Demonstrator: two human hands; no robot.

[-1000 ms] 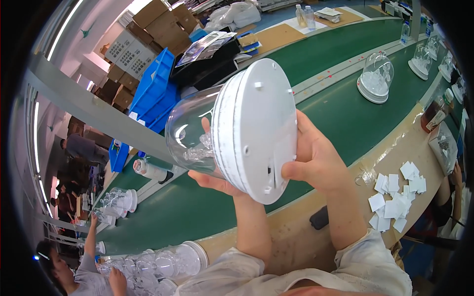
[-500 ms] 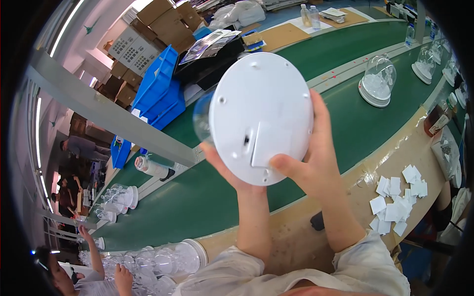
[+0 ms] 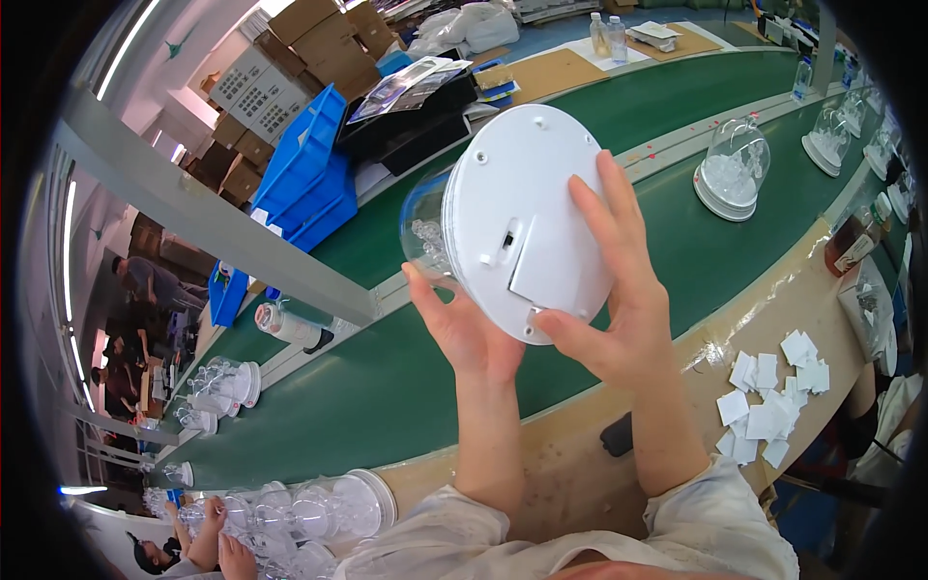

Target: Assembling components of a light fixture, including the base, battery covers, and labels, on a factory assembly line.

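Note:
Raised in front of me is a clear dome ornament on a round white base. Its underside, with screw holes, a small black switch and a rectangular battery cover, faces me. The transparent dome points away to the left, with clear, crystal-like pieces inside. My left hand supports it from below and behind, thumb near the dome; some of its fingers are hidden. My right hand holds the base's right side, thumb at the lower rim near the battery cover and fingers spread along the right edge.
A green conveyor belt runs across, carrying another dome ornament. Several domes lie at lower left beside a co-worker's hands. White square pieces lie on the right tabletop, near a brown bottle. Blue crates stand beyond.
The ornament has turned, so more of its dome shows at the left. My right fingers have shifted onto the base's face, and my left hand has moved slightly lower on the dome side.

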